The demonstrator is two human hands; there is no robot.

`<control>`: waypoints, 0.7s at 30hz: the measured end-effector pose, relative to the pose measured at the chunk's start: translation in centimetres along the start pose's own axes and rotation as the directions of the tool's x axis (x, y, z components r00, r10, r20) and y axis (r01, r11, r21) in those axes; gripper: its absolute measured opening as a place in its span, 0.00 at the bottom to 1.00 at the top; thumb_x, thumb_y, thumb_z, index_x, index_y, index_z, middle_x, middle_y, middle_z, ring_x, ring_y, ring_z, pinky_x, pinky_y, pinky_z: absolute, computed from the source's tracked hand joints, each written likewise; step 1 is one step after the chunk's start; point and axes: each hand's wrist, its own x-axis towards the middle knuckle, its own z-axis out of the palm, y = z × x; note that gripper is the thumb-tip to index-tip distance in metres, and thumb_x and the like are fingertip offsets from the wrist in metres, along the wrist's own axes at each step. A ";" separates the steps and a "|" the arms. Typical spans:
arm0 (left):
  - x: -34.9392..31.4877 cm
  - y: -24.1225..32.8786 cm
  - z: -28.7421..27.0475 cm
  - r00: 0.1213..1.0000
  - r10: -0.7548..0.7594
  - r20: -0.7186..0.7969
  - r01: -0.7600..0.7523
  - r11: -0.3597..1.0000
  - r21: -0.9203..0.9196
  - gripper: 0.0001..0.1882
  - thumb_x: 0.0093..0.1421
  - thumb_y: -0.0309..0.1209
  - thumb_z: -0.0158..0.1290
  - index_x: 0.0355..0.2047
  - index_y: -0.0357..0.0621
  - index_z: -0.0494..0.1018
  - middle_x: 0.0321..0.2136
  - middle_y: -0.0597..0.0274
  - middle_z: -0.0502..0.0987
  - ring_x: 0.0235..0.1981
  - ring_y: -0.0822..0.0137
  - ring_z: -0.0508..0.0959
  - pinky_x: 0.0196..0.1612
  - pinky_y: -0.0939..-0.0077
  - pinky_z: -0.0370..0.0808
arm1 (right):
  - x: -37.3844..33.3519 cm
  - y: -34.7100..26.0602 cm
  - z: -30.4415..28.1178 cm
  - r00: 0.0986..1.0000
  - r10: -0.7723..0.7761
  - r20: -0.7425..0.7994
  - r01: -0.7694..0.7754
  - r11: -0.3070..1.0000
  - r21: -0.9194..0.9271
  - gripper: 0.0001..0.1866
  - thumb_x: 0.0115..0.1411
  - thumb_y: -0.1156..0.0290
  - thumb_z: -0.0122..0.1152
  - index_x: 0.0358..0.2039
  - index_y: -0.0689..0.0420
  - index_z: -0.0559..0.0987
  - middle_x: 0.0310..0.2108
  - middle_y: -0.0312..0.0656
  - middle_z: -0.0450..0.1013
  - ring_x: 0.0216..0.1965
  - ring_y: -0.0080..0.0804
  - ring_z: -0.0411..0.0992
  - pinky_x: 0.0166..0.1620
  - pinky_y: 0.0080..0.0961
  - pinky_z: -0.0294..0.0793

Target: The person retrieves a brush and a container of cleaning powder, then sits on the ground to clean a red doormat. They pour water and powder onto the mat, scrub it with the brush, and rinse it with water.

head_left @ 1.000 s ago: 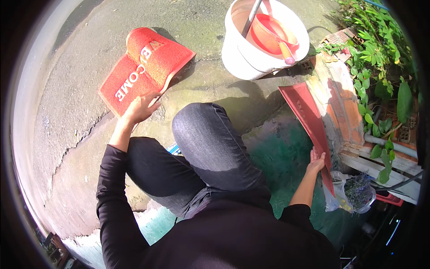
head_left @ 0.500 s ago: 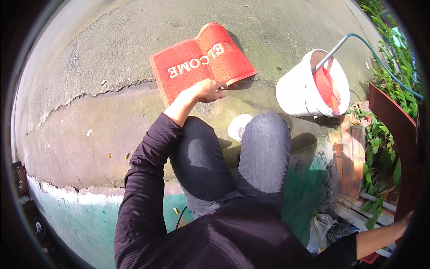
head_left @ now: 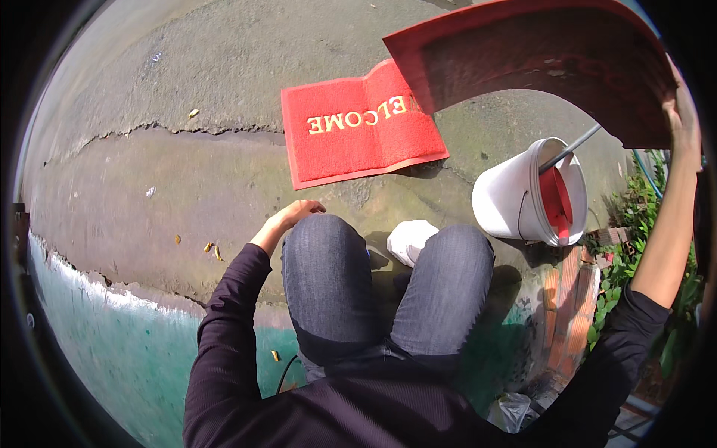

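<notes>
High at the right, my right hand [head_left: 681,123] grips a doormat [head_left: 523,60] by its end. This mat is bent in a curve, its dark reddish-brown underside toward me, and it hangs over the corner of a second mat. That red doormat [head_left: 358,138], with pale lettering and a raised fold across it, lies on the concrete ahead of my knees. By my left knee is my left hand [head_left: 297,214], palm down and holding nothing; its fingers are stretched out, partly hidden by the knee.
A tilted white bucket [head_left: 504,198] stands right of my feet, with a red plastic dipper [head_left: 554,198] and a grey pipe [head_left: 571,148] in it. Bricks [head_left: 571,287] and green plants [head_left: 616,280] border the right side. A crack [head_left: 209,132] crosses the concrete.
My right hand has swung up and forward from the lower right, bringing the held mat over the ground ahead. My left hand has drawn back from the lying mat to my knee.
</notes>
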 end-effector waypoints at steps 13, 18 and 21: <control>-3.5 4.9 -9.4 0.897 -0.261 -0.357 0.226 0.964 -0.138 0.18 0.58 0.36 0.47 0.47 0.41 0.69 0.41 0.55 0.75 0.40 0.65 0.76 0.43 0.73 0.71 | 6.3 31.7 24.5 0.877 0.193 0.440 -0.404 0.790 0.460 0.20 0.61 0.62 0.49 0.48 0.64 0.66 0.47 0.51 0.68 0.48 0.44 0.68 0.51 0.45 0.68; -3.8 1.9 -3.2 0.918 -0.352 -0.183 0.292 0.912 -0.289 0.21 0.59 0.39 0.45 0.50 0.44 0.66 0.42 0.63 0.74 0.42 0.71 0.73 0.41 0.75 0.69 | -4.8 54.2 16.8 0.471 0.852 0.230 -0.837 0.514 -0.187 0.40 0.51 0.53 0.61 0.55 0.66 0.58 0.55 0.59 0.56 0.56 0.53 0.58 0.53 0.48 0.62; -5.4 1.5 -0.4 0.875 -0.475 -0.098 0.425 0.849 -0.313 0.20 0.60 0.39 0.45 0.50 0.45 0.66 0.42 0.63 0.74 0.42 0.70 0.73 0.41 0.75 0.69 | -10.4 60.9 13.6 0.257 0.960 0.108 -0.964 0.263 -0.046 0.45 0.48 0.53 0.65 0.58 0.64 0.54 0.57 0.63 0.51 0.55 0.60 0.56 0.52 0.51 0.63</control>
